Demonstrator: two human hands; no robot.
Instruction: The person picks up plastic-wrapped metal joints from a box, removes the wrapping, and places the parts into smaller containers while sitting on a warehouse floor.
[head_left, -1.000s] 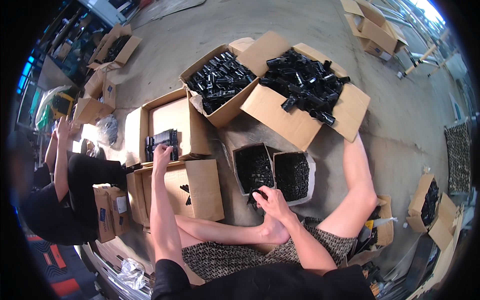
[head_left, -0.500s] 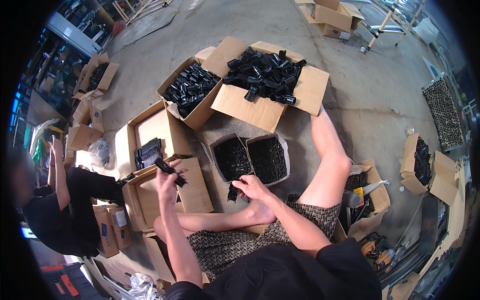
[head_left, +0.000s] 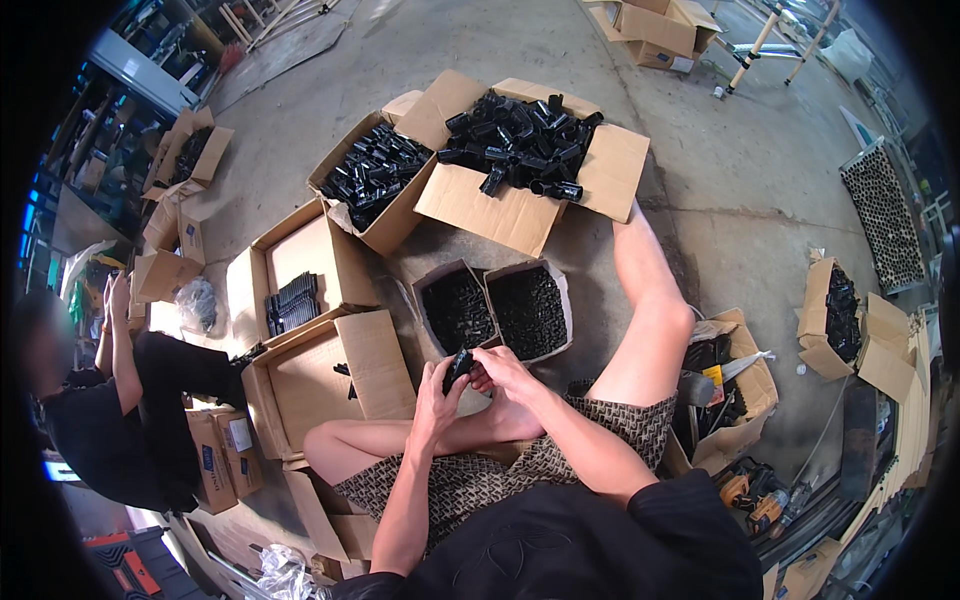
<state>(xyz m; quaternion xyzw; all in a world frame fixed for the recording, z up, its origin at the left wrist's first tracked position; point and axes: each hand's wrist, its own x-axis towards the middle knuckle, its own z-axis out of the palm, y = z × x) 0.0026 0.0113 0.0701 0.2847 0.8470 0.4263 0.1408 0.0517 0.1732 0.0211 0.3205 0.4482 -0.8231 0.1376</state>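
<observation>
In front of my lap, my left hand (head_left: 436, 396) is closed around a short black plastic fitting (head_left: 460, 366), which stands tilted up between its fingers. Close against it, my right hand (head_left: 505, 374) has its fingers curled in beside the fitting. What those fingers hold, if anything, is too small to make out. Just beyond the hands stand two open cardboard bins, a left bin (head_left: 418, 292) and a right bin (head_left: 567, 306), both filled with small black pieces.
Farther off, a carton flap (head_left: 490, 213) borders heaped black tubular fittings (head_left: 525, 140); another carton (head_left: 398, 222) adjoins it. At left, an open carton (head_left: 345, 262) holds neatly lined-up black parts (head_left: 293, 303). A co-worker (head_left: 130, 420) sits far left. Power tools (head_left: 765, 505) lie lower right.
My left hand has come from above the left cartons to the middle, bringing the black fitting against my right hand. My right hand has shifted slightly right and up.
</observation>
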